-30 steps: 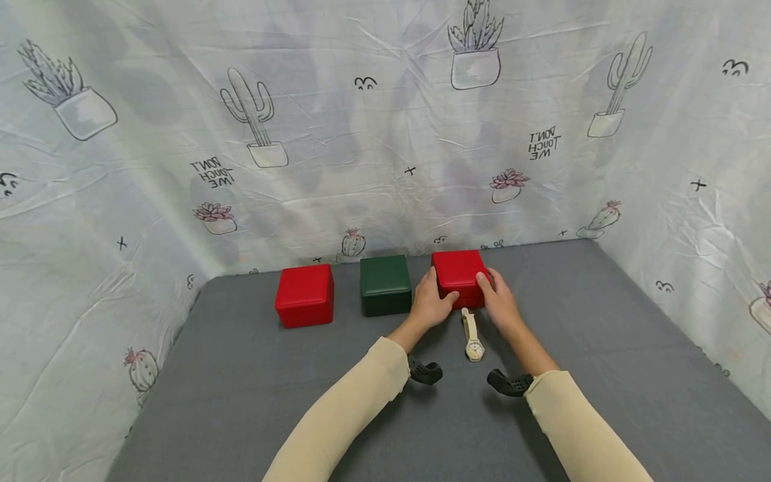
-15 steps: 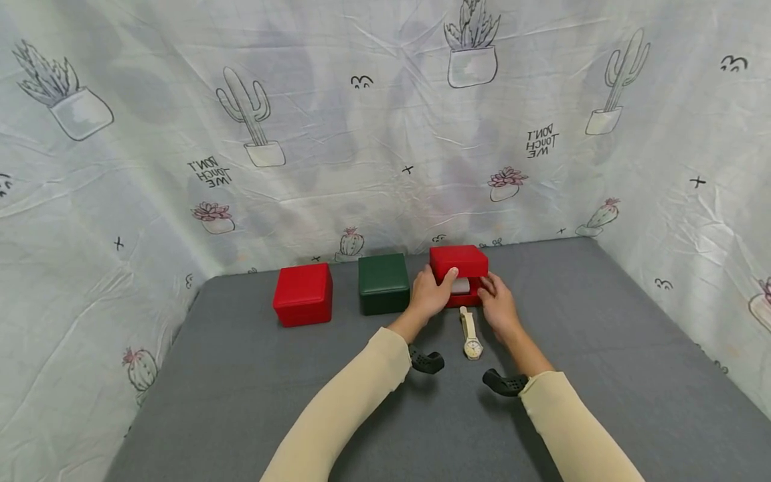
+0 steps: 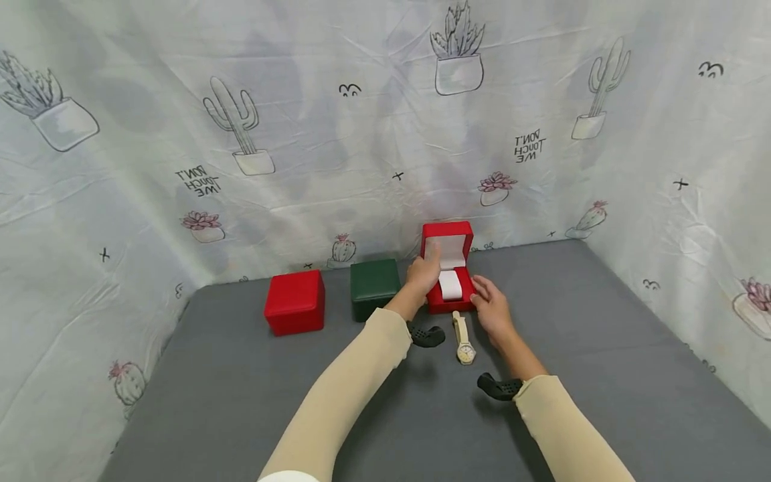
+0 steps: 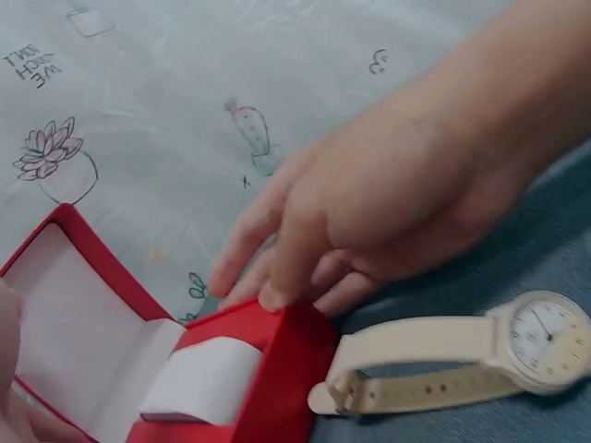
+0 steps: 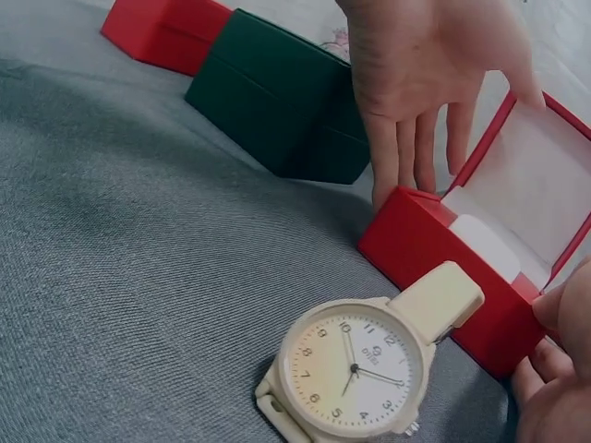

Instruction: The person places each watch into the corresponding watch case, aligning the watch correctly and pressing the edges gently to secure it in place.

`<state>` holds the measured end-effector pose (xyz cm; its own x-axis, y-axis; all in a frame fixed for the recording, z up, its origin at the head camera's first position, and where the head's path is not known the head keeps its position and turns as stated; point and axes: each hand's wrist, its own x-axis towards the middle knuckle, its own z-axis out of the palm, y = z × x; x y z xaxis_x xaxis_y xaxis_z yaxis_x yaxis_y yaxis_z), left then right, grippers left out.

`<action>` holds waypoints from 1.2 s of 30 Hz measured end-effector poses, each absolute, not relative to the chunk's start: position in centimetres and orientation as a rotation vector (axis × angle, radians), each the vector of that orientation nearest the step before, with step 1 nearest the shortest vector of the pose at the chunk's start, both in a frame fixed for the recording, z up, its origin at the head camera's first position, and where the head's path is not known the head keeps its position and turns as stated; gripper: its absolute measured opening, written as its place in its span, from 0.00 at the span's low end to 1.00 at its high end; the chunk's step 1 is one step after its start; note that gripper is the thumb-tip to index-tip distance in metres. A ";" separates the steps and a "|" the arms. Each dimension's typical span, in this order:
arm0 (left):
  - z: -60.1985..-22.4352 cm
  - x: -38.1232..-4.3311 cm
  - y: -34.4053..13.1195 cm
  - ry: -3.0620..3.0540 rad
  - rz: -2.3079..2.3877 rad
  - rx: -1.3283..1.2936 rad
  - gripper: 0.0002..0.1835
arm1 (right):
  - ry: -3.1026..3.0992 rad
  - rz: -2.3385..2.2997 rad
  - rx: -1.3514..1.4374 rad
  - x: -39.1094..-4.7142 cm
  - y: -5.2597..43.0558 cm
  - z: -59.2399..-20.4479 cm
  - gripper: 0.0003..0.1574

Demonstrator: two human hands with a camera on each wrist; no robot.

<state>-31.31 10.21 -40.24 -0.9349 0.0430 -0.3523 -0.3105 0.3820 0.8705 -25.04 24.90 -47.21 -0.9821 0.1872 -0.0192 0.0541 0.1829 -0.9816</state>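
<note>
A red watch box stands with its lid up, showing a white lining and a white cushion. My left hand is at its left side; the thumb touches the raised lid, and the straight fingers reach down along the wall. On the other side my right hand rests its thumb on the rim at the front corner, the other fingers loosely bent beside the wall. A cream wristwatch lies on the table in front of the box, its strap end close to the box front.
Left of the box stand a closed green box and a closed red box. The grey tabletop meets a white printed cloth at the back and sides.
The red box's lid has gone from closed to half raised to upright, following my left hand's upward move. My right hand has stayed beside the box. The wristwatch has not moved.
</note>
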 end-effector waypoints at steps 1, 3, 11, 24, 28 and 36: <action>-40.5 -31.1 10.1 2.355 1.550 -0.211 0.41 | -2.332 1.927 -0.238 -25.0 24.8 -47.2 0.31; -40.7 -30.7 10.0 2.460 1.456 -0.122 0.37 | -2.336 1.917 -0.242 -25.1 24.7 -47.3 0.31; -41.2 -30.1 10.1 2.886 0.617 0.497 0.31 | -2.343 1.860 -0.229 -25.0 24.8 -46.9 0.32; -41.5 -31.2 10.6 2.894 0.417 0.546 0.34 | -2.369 1.858 -0.245 -24.9 24.6 -47.4 0.30; -41.7 -31.4 10.6 2.888 0.400 0.590 0.33 | -2.355 1.858 -0.247 -25.0 24.5 -47.5 0.30; -40.2 -31.2 10.3 2.882 0.378 0.705 0.32 | -2.326 1.850 -0.232 -24.9 24.2 -47.5 0.30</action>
<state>-31.21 10.27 -40.25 -0.8782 0.4705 -0.0857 0.4324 0.8578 0.2779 -24.85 24.25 -47.46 -0.9751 0.2198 0.0290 0.0212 0.2228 -0.9746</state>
